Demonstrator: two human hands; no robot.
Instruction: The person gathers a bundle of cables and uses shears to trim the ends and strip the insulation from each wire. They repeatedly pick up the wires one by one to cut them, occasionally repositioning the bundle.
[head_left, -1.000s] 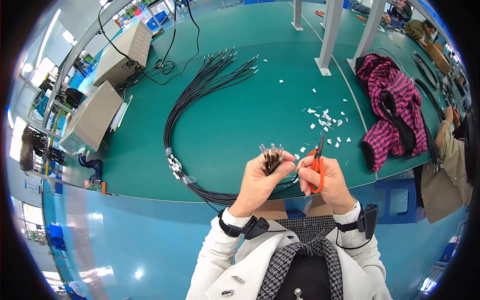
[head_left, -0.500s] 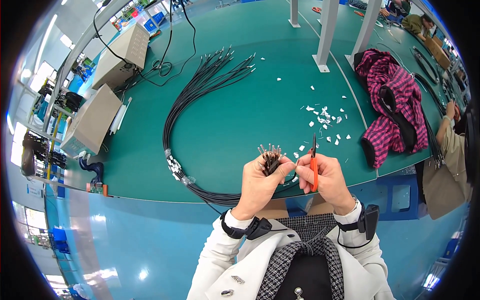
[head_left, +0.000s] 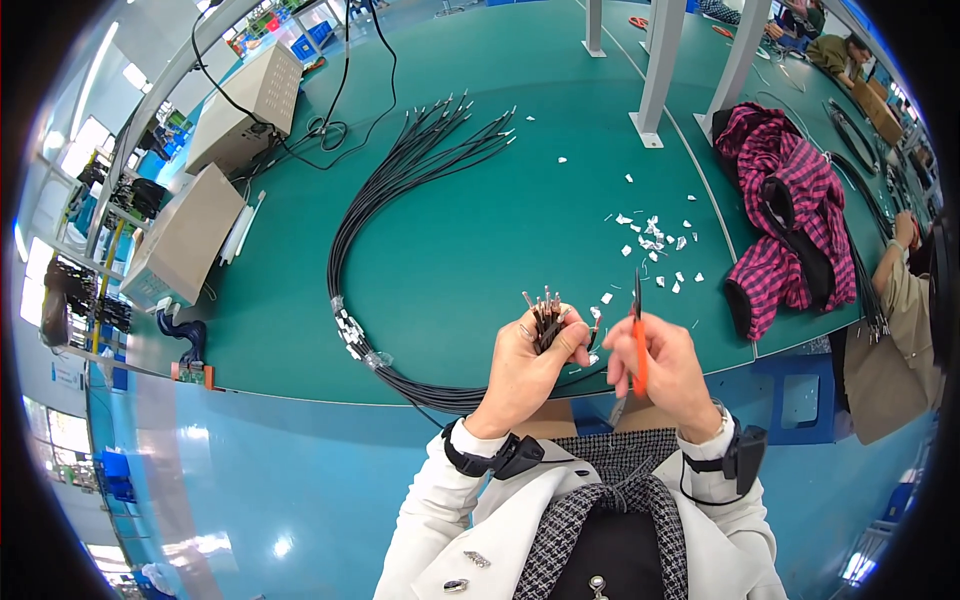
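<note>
My left hand (head_left: 525, 372) is closed round the end of a bundle of thin black cables (head_left: 352, 215), whose stripped, copper-coloured tips fan upward above the fingers. One dark cable end stands apart beside the left fingertips. My right hand (head_left: 668, 372) holds small scissors with orange handles (head_left: 640, 350), their dark blades pointing up and away. A gap separates the right fingertips from the cables. From my left hand the bundle curves left and back across the table to loose ends with pale tips. A blurred silvery piece (head_left: 617, 411) shows below my right hand.
White scraps (head_left: 652, 238) lie scattered on the green table (head_left: 480, 230) beyond my hands. A pink-and-black checked garment (head_left: 790, 210) is at the right, near grey metal posts (head_left: 660, 80). Two beige boxes (head_left: 185, 240) stand left. Another person's arm (head_left: 890, 255) is at the far right.
My right hand with the scissors has moved right, away from the left fingertips. A blurred silvery piece now shows below it. The left hand keeps its hold on the cables.
</note>
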